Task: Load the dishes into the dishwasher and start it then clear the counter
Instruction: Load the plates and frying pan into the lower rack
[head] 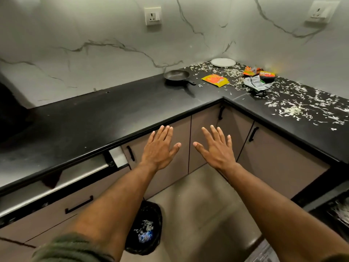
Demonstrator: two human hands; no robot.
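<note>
My left hand [159, 148] and my right hand [217, 148] are stretched out side by side in the air in front of the corner cabinets, palms down, fingers straight and spread, holding nothing. On the black L-shaped counter [113, 114] a small black frying pan [177, 75] sits near the back wall. A white plate [223, 62] lies in the far corner. The dishwasher's steel front edge [62, 180] shows under the counter at the left.
A yellow wrapper [215, 80], orange packets [258, 72] and a silver wrapper [257, 84] lie among white shreds [294, 108] scattered over the counter's right side. A black-lined bin [145, 229] with scraps stands on the floor below my arms. Wall sockets [152, 16] sit above.
</note>
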